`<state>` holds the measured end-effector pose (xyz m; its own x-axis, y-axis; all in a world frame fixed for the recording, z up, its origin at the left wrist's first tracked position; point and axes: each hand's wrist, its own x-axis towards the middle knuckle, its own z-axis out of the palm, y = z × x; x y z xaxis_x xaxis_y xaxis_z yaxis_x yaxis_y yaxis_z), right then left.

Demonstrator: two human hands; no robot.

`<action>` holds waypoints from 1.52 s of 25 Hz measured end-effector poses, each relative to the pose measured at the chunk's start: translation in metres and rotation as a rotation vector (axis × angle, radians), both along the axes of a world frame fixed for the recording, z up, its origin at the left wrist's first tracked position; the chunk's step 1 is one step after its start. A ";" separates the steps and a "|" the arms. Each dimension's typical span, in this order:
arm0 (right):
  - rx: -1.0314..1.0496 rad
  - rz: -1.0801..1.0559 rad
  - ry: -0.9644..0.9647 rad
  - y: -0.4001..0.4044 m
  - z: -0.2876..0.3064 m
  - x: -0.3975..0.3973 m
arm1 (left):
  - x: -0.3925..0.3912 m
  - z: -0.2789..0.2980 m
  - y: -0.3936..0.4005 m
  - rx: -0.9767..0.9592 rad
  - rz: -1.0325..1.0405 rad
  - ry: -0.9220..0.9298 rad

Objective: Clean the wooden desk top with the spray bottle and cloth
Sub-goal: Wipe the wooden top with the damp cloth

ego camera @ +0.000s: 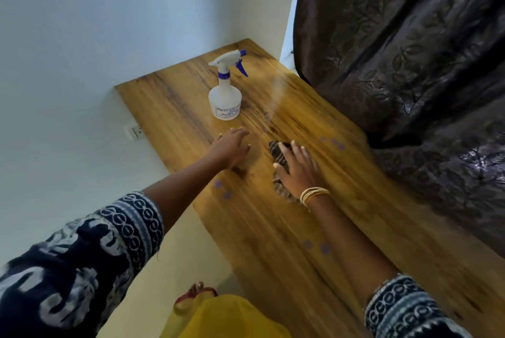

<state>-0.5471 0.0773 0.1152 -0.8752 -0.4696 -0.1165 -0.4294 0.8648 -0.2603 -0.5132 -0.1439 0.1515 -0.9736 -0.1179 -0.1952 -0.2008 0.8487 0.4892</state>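
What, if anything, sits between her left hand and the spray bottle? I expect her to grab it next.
Nothing visible. Only bare desk top lies between the left hand and the upright spray bottle. The right hand presses the cloth off to the side.

Your right hand (296,166) lies flat, fingers spread, pressing the dark striped cloth (279,150) onto the wooden desk top (314,228). Your left hand (232,147) reaches forward just beside it, fingers extended, low over the wood; contact unclear. Spray bottle (225,91) stands upright beyond the left hand, near the desk's far end, blue nozzle pointing right. Gold bangles (313,194) on your right wrist. Dark patterned curtain (410,64) hangs along the desk's right edge. White wall socket (134,132) left of the desk.
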 end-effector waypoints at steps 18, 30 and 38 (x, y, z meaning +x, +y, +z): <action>-0.044 -0.287 0.297 0.131 -0.032 -0.172 | -0.090 -0.071 0.010 -0.305 -0.363 0.145; -0.060 0.183 0.369 0.048 -0.029 -0.181 | -0.100 -0.079 0.006 -0.265 -0.330 0.232; -0.023 0.043 0.380 0.007 -0.032 -0.169 | -0.100 -0.081 0.007 -0.289 -0.319 0.243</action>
